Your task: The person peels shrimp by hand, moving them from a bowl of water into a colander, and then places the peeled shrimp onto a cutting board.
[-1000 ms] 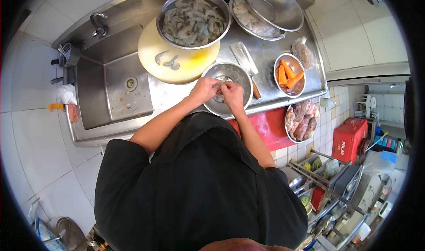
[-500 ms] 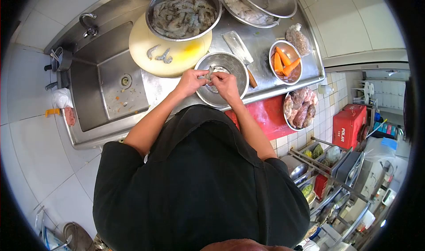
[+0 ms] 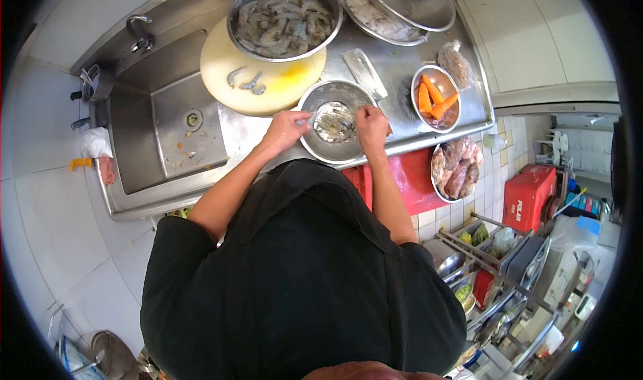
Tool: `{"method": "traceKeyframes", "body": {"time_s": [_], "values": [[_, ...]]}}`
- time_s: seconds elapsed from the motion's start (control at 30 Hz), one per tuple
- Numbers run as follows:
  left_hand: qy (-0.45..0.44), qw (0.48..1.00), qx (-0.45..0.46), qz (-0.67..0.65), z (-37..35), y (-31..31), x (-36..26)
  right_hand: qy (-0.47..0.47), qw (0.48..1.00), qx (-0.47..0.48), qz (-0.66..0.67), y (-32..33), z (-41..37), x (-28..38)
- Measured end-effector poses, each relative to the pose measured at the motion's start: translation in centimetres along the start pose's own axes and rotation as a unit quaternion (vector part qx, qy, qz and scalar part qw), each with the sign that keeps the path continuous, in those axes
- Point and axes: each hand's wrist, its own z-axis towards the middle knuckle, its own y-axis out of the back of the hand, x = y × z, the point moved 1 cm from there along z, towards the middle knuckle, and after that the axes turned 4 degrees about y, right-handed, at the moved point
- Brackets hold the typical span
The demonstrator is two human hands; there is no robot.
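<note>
A perforated metal colander (image 3: 320, 145) holds shrimp shells (image 3: 335, 121) in its bottom. At its left rim is my left hand (image 3: 287, 129), its fingers bent together; whatever they pinch is too small to make out. My right hand (image 3: 372, 127) is over the colander's right side, fingers closed, and what it may hold is hidden. Two shrimp (image 3: 252, 83) lie on the round cutting board (image 3: 224, 93). Behind them, a large bowl (image 3: 339, 20) is full of whole shrimp (image 3: 284, 20). A cleaver (image 3: 364, 72) lies right of the board.
The sink (image 3: 127, 135) is at the left, with a faucet (image 3: 140, 35). Right of the colander are a bowl of carrots (image 3: 435, 99), a bagged item (image 3: 454, 64) and a bowl of meat-like pieces (image 3: 457, 169). Another bowl (image 3: 385, 35) with pale pieces sits behind.
My hands have moved apart, the left to the left and the right to the right. The shrimp they held together over the colander no longer shows between them.
</note>
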Motion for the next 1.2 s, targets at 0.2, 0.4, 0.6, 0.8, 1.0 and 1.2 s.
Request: {"method": "traceKeyframes", "body": {"time_s": [0.2, 0.4, 0.6, 0.8, 1.0, 1.2], "values": [[-0.07, 0.972, -0.194, 0.112, -0.8, 6.5, -1.5, -0.065, 0.987, 0.148, -0.021, 1.5, -0.8, -0.9], [-0.183, 0.895, -0.287, 0.289, 3.4, 10.9, -6.2, -0.035, 0.98, 0.192, 0.029, -1.7, -3.7, -1.3], [-0.285, 0.858, -0.227, 0.362, 14.3, 11.8, -9.2, -0.02, 0.963, 0.255, 0.078, -1.8, -4.6, 0.3], [-0.295, 0.813, -0.142, 0.482, 19.0, 12.6, -9.2, -0.014, 0.964, 0.247, 0.101, -0.4, -5.1, -0.5], [-0.181, 0.898, -0.099, 0.389, 13.8, 14.1, -13.9, -0.115, 0.947, 0.255, 0.159, 1.3, -4.2, -0.4], [-0.283, 0.938, -0.128, 0.152, 8.2, 10.6, -12.8, -0.108, 0.947, 0.171, 0.251, 1.4, -0.4, 2.9]]}}
